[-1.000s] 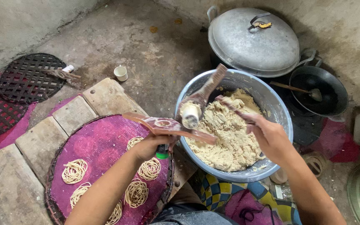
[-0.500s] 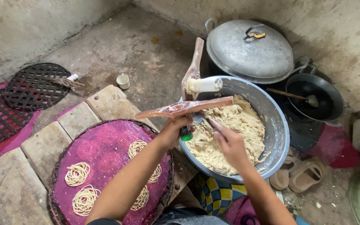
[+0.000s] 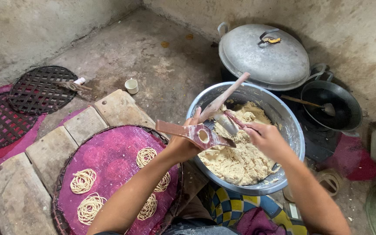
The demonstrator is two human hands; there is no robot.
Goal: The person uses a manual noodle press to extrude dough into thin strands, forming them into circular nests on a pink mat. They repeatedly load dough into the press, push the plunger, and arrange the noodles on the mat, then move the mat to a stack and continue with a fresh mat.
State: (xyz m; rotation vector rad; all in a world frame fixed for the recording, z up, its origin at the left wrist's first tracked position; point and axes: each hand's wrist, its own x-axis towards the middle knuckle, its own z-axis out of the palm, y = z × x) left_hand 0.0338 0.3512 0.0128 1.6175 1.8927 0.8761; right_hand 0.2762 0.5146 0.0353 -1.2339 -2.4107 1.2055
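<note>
Head view: left hand [image 3: 181, 148] grips the wooden noodle press [image 3: 203, 132], now opened over the dough bowl [image 3: 294, 135], while right hand [image 3: 264, 139], fingers pinched, loads dough [image 3: 240, 159].

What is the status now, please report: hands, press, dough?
Left hand grips wooden noodle press over dough bowl. Right hand at the press plunger, above dough. Nothing in the way.

The big bowl [image 3: 290, 130] is shiny grey metal, and the dough [image 3: 240, 156] in it looks soft and lumpy. The press [image 3: 196, 132] is smooth, worn wood. The round tray [image 3: 109, 156] has pink cloth on it. The lid [image 3: 264, 56] is dull metal. The floor [image 3: 153, 56] is rough.
</note>
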